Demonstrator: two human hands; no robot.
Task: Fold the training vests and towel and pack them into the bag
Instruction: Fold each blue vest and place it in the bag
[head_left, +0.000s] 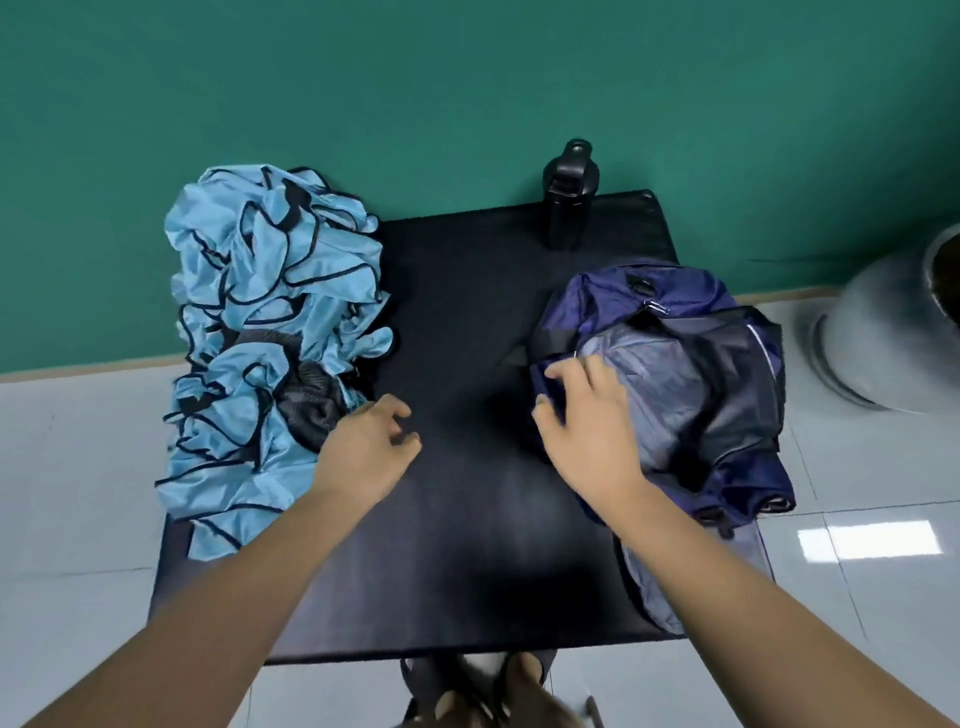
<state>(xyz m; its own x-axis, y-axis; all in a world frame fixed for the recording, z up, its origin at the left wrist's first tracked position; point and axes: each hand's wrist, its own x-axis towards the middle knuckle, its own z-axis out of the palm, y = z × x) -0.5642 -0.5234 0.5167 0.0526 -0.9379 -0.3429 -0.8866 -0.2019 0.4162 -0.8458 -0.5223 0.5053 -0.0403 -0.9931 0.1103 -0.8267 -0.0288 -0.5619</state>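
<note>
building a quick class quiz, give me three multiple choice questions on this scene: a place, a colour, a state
1. Where is the black bottle? A) on the floor B) at the far edge of the table C) on a chair
2. What colour are the vests? A) red B) white C) light blue, black trim
3. What state are the vests in? A) crumpled heap B) folded stack C) hung up
Answers: 1 B, it stands upright there; 2 C, the whole pile shows it; 3 A, none is folded.
</note>
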